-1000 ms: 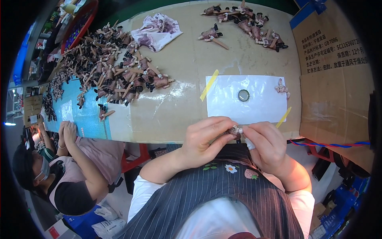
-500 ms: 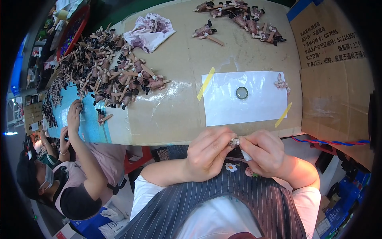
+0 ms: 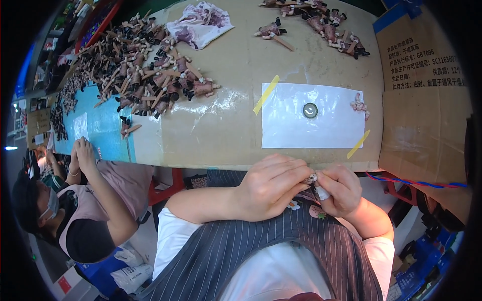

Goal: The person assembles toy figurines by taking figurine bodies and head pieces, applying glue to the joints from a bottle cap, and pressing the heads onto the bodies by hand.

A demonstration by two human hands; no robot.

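Note:
Just off the table's near edge, my left hand [image 3: 276, 188] pinches a small pale figurine part [image 3: 312, 177], mostly covered by my fingers. Pressed up against its other side is my right hand [image 3: 341, 190], closed on a small white cloth or tissue [image 3: 322, 192] that hangs below the fingertips. Beyond them lies a white paper sheet [image 3: 286, 133], held down with yellow tape [image 3: 266, 94]. A metal bottle cap [image 3: 310, 110] sits near its middle, hollow side up. Small pinkish figurine parts [image 3: 359, 106] rest at its right edge.
A big pile of small figurines [image 3: 135, 75] with wooden sticks covers the left. Several more figurines [image 3: 329, 30] lie at the far right. A stained cloth [image 3: 201, 22] lies far back. A cardboard box [image 3: 427, 115] walls the right. A masked co-worker [image 3: 90, 210] works at left.
My hands stay together around the small part and have shifted slightly right in the picture. The whole view has tilted a little. The co-worker's hands have come together.

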